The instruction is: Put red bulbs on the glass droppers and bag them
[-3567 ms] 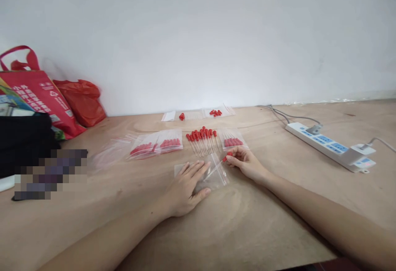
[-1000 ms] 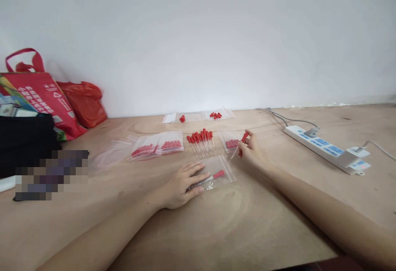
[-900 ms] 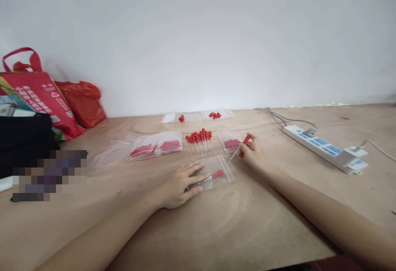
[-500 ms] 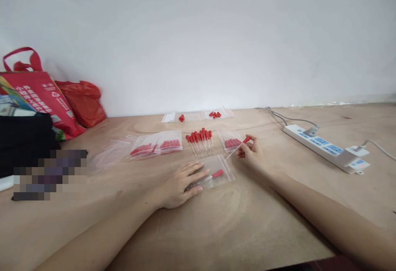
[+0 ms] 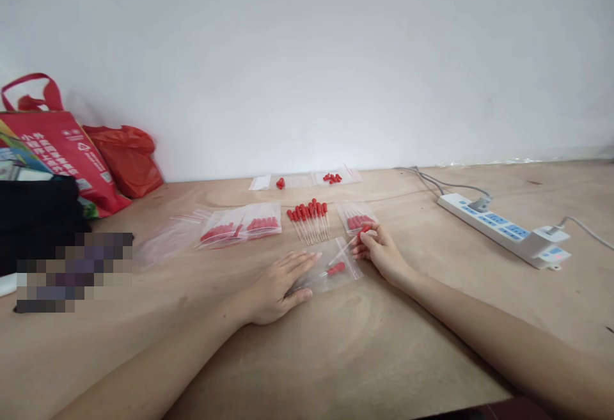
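A clear zip bag (image 5: 319,282) lies flat on the wooden table, with one red-bulbed dropper (image 5: 336,269) inside. My left hand (image 5: 283,284) rests on the bag's left part, fingers spread and nearly flat. Between the fingertips of my right hand (image 5: 381,254) is a second dropper (image 5: 363,231), held by its red bulb, its thin tube pointing down-left at the bag's opening. Just beyond the bag several loose droppers (image 5: 309,211) lie fanned out, bulbs away from me. A filled bag of droppers (image 5: 355,218) sits behind my right hand.
More filled bags (image 5: 240,224) and some clear bags (image 5: 167,238) lie to the left. Near the wall are small red bulbs (image 5: 332,178) and thin tubes (image 5: 300,181). A white power strip (image 5: 503,228) with cables is at the right, a red shopping bag (image 5: 62,145) at the far left.
My right hand has moved left with its dropper, whose tube now reaches over the bag's opening. My left hand stays on the bag, with its fingers slightly shifted.
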`<state>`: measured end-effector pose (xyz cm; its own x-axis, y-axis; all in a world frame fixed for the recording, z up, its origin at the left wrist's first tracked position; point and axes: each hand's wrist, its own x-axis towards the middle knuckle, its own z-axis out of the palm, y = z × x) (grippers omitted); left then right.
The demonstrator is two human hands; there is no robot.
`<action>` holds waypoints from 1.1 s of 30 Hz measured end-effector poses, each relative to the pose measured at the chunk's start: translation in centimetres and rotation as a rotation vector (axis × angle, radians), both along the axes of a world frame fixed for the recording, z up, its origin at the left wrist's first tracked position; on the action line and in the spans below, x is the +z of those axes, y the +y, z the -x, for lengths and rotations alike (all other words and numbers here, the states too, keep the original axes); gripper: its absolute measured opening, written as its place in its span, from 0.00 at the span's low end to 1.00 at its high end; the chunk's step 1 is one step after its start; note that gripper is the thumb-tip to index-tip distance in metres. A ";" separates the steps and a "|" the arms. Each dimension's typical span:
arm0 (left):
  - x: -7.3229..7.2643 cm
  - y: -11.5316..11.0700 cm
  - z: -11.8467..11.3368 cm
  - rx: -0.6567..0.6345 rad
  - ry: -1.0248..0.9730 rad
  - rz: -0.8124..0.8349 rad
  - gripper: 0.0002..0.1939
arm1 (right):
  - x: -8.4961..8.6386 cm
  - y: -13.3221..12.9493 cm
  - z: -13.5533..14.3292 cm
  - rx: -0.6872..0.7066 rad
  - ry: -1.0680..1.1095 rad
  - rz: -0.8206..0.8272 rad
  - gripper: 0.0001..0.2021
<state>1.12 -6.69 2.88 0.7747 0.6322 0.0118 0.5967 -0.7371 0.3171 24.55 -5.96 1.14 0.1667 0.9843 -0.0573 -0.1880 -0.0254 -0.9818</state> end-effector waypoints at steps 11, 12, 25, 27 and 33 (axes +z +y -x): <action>-0.1 0.0 0.0 -0.018 -0.022 -0.024 0.27 | 0.1 0.3 -1.4 0.488 -0.321 -0.010 0.13; -0.2 0.0 0.0 -0.018 -0.023 -0.025 0.27 | 0.2 0.4 -1.5 0.546 -0.341 -0.035 0.13; 0.2 -0.1 -0.1 -0.014 -0.021 -0.009 0.27 | -0.9 0.9 -1.1 0.654 -0.305 -0.060 0.16; 0.2 -0.1 -0.1 -0.018 -0.018 -0.009 0.27 | -0.8 1.1 -1.1 0.663 -0.327 -0.048 0.14; 0.1 0.0 0.0 -0.019 0.019 -0.019 0.23 | -0.1 4.2 -1.5 0.250 -0.716 -0.171 0.04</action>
